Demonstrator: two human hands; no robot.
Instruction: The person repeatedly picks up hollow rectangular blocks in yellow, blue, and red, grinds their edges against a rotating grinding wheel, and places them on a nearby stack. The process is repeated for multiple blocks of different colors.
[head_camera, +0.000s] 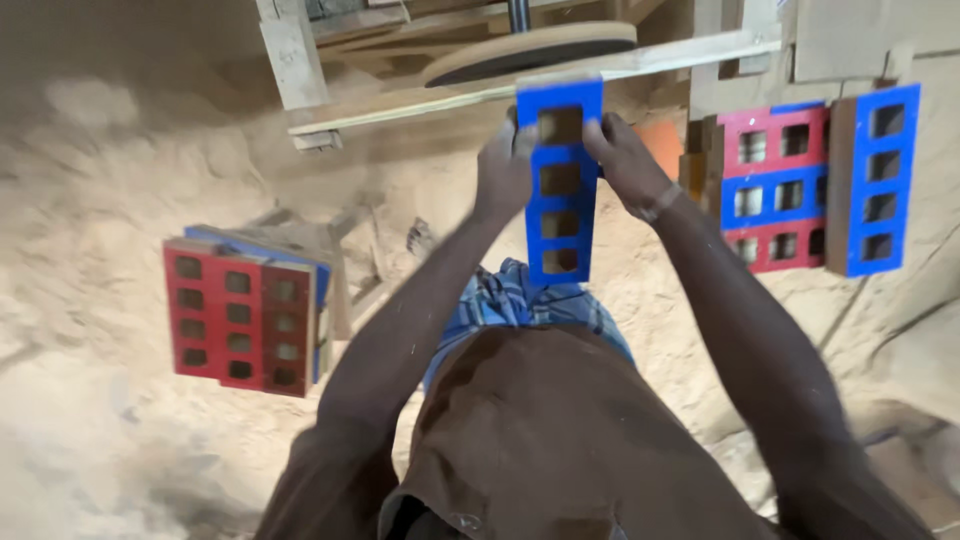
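While gripped from both sides, long blue-painted wooden strip with four square cut-outs (560, 180) held upright above the lap, bare wood showing through the holes. Left hand (505, 170) wrapped round the upper left edge, fingers closed on it. Right hand (625, 160) clamped on the upper right edge, thumb near the top hole. Both grips sit at the top half; lower half hangs free over the blue checked cloth (520, 300) and brown shirt (540, 430). Left of the arms: stack of red perforated wooden panels (235, 320) on the sawdust-covered floor (90, 200). Right, further off: stack of red and blue perforated panels (815, 190). Beyond the strip's top end: round wooden disc on a wooden frame (530, 50), slightly blurred.
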